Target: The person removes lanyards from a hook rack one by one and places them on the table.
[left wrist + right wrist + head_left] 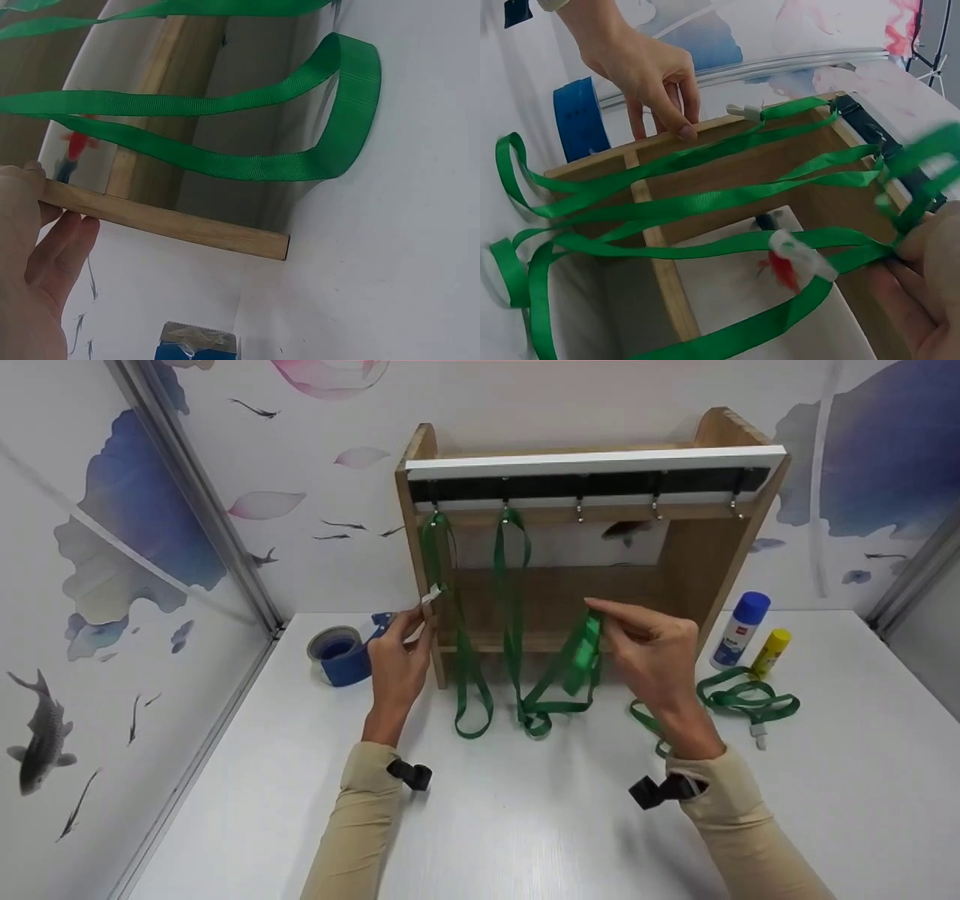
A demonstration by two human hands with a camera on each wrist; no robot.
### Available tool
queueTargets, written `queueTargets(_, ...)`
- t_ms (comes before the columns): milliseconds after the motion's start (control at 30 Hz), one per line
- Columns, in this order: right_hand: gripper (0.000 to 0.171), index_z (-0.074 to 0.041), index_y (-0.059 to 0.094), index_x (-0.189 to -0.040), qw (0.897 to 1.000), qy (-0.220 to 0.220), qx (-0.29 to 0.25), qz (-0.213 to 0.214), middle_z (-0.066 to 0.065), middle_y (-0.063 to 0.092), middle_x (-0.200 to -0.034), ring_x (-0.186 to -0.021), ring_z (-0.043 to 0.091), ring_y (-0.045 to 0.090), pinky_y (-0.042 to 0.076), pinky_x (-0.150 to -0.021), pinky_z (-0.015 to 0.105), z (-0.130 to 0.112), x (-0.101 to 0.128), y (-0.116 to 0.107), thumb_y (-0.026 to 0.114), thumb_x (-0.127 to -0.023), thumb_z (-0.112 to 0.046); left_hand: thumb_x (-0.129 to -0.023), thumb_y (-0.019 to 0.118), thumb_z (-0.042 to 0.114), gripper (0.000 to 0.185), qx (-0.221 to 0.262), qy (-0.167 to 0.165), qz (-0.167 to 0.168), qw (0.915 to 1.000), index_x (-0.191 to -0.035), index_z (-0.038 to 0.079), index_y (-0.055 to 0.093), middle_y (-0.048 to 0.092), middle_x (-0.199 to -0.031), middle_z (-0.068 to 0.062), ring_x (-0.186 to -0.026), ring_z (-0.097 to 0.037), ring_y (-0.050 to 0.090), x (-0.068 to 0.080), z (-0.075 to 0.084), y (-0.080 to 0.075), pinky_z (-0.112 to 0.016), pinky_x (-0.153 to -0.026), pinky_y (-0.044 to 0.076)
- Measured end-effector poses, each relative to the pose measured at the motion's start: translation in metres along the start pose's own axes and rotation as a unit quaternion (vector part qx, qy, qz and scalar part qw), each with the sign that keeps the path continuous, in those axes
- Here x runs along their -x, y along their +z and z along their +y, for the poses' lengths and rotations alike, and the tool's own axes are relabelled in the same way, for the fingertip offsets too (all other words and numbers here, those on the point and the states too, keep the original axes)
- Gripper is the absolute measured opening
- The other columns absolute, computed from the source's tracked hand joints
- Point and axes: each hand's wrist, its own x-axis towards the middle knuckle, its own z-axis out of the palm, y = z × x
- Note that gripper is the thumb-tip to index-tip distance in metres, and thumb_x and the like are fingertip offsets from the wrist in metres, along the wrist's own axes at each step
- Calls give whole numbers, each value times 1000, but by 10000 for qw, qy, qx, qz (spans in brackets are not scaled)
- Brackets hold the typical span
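Note:
A wooden rack (686, 570) stands against the back wall with a row of metal hooks (580, 510) along its top front. My left hand (399, 664) grips the rack's left side panel (169, 223) between thumb and fingers. Green lanyards (459, 660) (511, 600) hang from the two leftmost hooks, the first with a white clip (432, 595) near its top. At the rack's front right, my right hand (656, 656) pinches a green lanyard (581, 656); a whitish clip (802, 253) shows by this strap. Whether its lower loop is tangled with the second lanyard, I cannot tell.
On the table's right lie a coiled green lanyard (750, 701) and another green strap (646, 721), partly behind my right wrist. A glue stick (741, 630) and a smaller yellow tube (771, 652) stand beyond. Blue tape (346, 664) sits left of the rack.

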Motion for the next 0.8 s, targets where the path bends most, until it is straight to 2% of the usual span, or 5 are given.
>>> queueTargets(167,31,-20,82,-127,9958,314,179,-841,4,83,-122,-103,15,82,61,-86,13,6,0,-9,69,-104,-5,-108,70,24,30,11,3,37,10000,-134,11,74,78,-135,-9,-125,-26,76,0,0,0,-42,-92,68)
queueTargets(400,29,-21,78,-135,9881,607,294,-1383,5,80,-131,-111,26,81,58,-89,10,7,-2,-19,65,-109,-22,-107,71,24,30,-17,49,38,10000,-134,10,74,78,-134,-9,-124,-24,76,0,0,1,-39,-92,68)
queueTargets(500,30,-20,78,-136,9883,665,283,-1343,5,78,-134,-116,26,80,58,-92,10,7,-2,-18,71,-107,-25,-107,71,23,29,-35,69,41,10000,-134,10,74,78,-134,-9,-124,-24,76,-1,0,1,-39,-92,68)
queueTargets(667,28,-21,81,-130,9936,665,154,-903,2,80,-130,-116,20,80,58,-95,12,10,-1,-16,76,-103,-16,-108,70,21,29,-21,98,26,9999,-133,9,74,78,-133,-9,-124,-24,76,0,-1,1,-40,-92,68)
queueTargets(800,27,-21,80,-130,9905,1062,-299,-822,1,81,-129,-114,10,79,61,-95,16,7,-3,-23,75,-104,-20,-107,71,19,27,-30,200,60,9998,-131,7,75,79,-130,-11,-122,-25,77,0,-1,1,-41,-91,68)
